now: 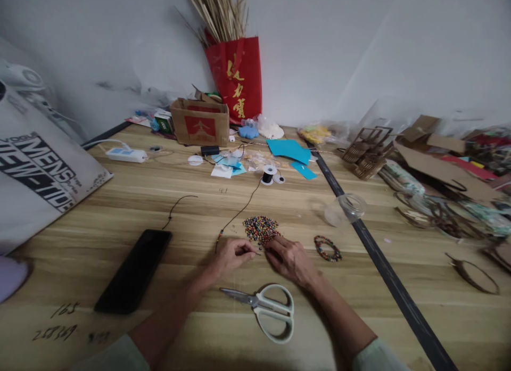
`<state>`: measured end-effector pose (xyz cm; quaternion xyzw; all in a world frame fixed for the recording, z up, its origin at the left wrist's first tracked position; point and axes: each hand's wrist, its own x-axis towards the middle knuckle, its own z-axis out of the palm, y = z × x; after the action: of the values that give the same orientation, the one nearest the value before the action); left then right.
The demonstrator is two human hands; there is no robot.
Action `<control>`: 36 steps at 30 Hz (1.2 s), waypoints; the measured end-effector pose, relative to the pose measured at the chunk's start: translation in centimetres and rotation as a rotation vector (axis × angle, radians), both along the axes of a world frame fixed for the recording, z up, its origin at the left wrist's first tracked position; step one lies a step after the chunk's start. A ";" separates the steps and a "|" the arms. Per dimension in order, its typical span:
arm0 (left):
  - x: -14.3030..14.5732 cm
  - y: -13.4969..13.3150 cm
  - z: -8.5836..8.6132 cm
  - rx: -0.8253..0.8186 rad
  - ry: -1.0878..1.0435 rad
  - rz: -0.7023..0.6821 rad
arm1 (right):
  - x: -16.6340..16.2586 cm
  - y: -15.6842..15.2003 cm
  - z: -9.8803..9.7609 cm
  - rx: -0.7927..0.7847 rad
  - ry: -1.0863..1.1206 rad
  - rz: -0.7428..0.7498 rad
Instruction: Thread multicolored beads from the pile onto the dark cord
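My left hand (233, 257) is closed in a pinch on a thin dark cord (244, 207), whose short end pokes out past the fingertips. A few colored beads (220, 234) are threaded on that cord just behind the hand, and it runs back to a spool (269, 172). Curled at the right front edge of a pile of small multicolored beads (257, 227) is my right hand (290, 259). Its fingers are together and their tips point down at the beads; what they pinch is hidden. Scissors (265, 306) with pale handles lie in front of both hands.
A coiled bead bracelet (328, 248) lies right of my right hand. To the left is a black phone (133, 271). A clear tape roll (351, 207) stands at the right near a dark strip. Behind are a cardboard box (199, 122) and blue sheets (289, 150).
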<state>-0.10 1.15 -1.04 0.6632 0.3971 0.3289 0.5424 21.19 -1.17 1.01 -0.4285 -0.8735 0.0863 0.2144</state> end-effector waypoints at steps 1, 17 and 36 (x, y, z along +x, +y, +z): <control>0.0 0.0 0.1 0.004 0.004 0.001 | 0.0 0.0 -0.1 -0.002 0.011 -0.002; 0.2 -0.1 0.3 -0.037 -0.039 0.028 | -0.2 -0.2 -0.3 -0.002 -0.063 -0.013; 0.0 0.0 0.4 -0.019 -0.049 -0.001 | -2.1 -0.9 -1.6 -0.546 0.710 -0.073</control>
<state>-0.08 1.15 -0.61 0.6497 0.3866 0.3411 0.5586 19.10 -2.04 -0.62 -0.4438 -0.6753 0.4476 0.3830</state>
